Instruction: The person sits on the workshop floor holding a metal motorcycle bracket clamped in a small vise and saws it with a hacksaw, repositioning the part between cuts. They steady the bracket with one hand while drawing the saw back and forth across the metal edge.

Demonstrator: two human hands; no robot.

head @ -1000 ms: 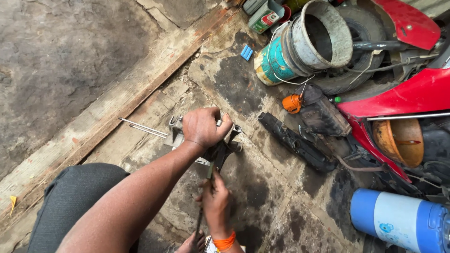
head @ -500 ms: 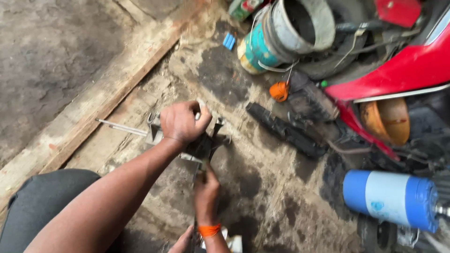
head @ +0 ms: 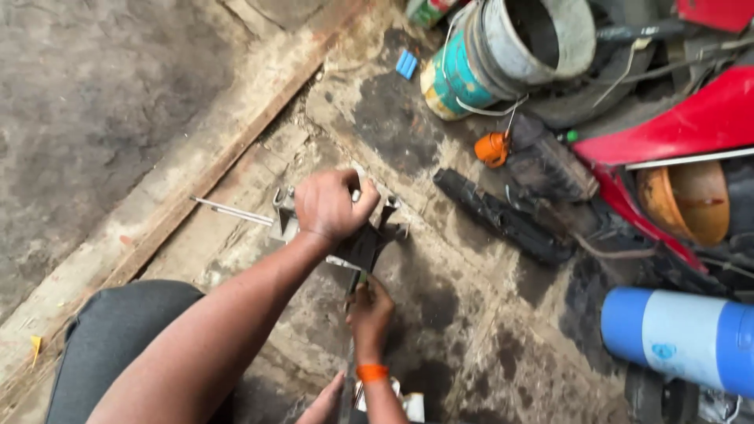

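On the stained concrete floor [head: 471, 314] beside the wooden beam [head: 196, 180], our left hand [head: 330, 206] presses closed on the small metal vise [head: 345, 232] while our right hand [head: 369, 310] grips a file-like tool [head: 351, 369]; filing seemingly underway, steady downward hold needed next.

At the top right I see a round tin [head: 452, 78] lying on its side, with a teal and cream label, tucked against a grey bucket [head: 542, 35]. Just left of it lies a small blue packet [head: 406, 64] on the concrete. At the lower right lies a blue and white cylinder [head: 683, 338] with a small round blue label on its white band.
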